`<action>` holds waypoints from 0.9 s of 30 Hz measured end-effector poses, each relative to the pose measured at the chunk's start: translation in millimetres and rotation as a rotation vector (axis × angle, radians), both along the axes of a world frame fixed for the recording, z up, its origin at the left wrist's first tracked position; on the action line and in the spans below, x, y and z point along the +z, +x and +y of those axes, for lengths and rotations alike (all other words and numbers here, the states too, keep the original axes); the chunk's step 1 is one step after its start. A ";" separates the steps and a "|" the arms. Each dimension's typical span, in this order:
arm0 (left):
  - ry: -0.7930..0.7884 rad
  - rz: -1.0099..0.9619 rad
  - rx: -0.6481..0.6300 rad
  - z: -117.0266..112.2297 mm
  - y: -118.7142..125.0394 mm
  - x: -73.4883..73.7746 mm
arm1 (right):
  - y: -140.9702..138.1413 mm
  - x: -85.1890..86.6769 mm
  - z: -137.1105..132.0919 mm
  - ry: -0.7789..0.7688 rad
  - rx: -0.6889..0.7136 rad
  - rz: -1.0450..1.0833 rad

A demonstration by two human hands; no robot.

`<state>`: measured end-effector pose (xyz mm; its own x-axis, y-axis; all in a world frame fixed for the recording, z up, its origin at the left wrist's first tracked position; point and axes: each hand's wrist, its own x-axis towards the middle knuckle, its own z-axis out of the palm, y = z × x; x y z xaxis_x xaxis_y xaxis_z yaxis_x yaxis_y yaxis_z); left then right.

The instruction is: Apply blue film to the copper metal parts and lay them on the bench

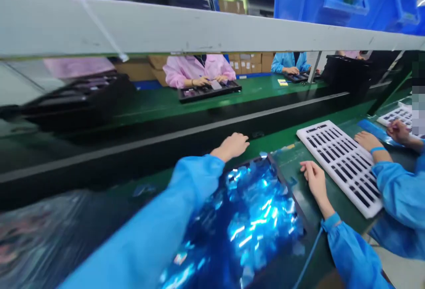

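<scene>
Looking from the left end of the bench, I see a bundle under clear wrap [43,236], its contents too blurred to name, and above it, across the black strip, a stack of black trays [83,98]. Further along, a co-worker in pink [201,70] bends over a shallow black tray [210,90]. Nearer to me, the left hand [232,145] reaches over to the far edge of the work, fingers loosely curled downward; their tips are turned away, so I cannot tell whether they hold anything.

Below it and to its right lies the glossy blue film [259,218], spread in crinkled pieces over a dark tray [294,198] on the green bench. I'd judge it light, limp and slippery, quick to crease or cling; a piece is best lifted by an edge or corner, and the tray by its stiffer rim.

The right hand [314,178] hangs just beside that rim, half curled, nothing visible in it, though a tiny piece could be hidden. Right of it sits a white slotted tray [341,165], with a neighbour's hand [368,140] at its far side.
</scene>
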<state>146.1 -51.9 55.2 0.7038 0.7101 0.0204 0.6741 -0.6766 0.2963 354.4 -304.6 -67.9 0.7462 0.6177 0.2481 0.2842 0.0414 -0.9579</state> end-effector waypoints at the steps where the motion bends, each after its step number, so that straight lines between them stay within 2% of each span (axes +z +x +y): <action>1: 0.002 -0.012 0.009 9.2 23.2 -13.9 | 0.1 -5.4 1.8 -0.005 0.004 -0.008; 3: -0.006 -0.062 0.048 30.3 50.5 -37.3 | -0.3 -12.8 4.9 -0.037 0.010 -0.031; 6: -0.079 -0.197 0.130 55.3 62.0 -59.5 | -1.1 -18.7 8.9 -0.087 0.027 -0.040; 9: -0.241 -0.382 0.223 62.0 63.5 -65.9 | 1.2 -23.5 7.8 -0.124 0.027 -0.009; 11: -0.382 -0.513 0.284 51.3 62.3 -58.0 | 5.3 -22.6 4.8 -0.119 0.011 0.014; 14: -0.589 -0.730 0.324 7.3 48.3 -31.4 | 10.8 -7.9 3.0 -0.069 0.015 0.035; 17: -0.725 -0.939 0.297 -64.4 15.0 -9.0 | 5.8 22.7 -1.8 -0.005 0.063 0.065; 19: -0.787 -1.031 0.271 -118.7 -13.5 -4.6 | -9.1 49.2 -16.3 0.015 0.106 0.087; 23: -0.927 -1.208 0.261 -213.7 -66.6 -7.3 | -74.0 107.6 -60.5 0.001 0.296 0.033; 25: -0.932 -1.241 0.289 -245.5 -88.9 -6.7 | -117.0 130.2 -72.8 -0.035 0.384 -0.060; 27: -0.889 -1.194 0.343 -266.5 -112.1 -4.0 | -156.8 140.8 -76.8 -0.071 0.395 -0.107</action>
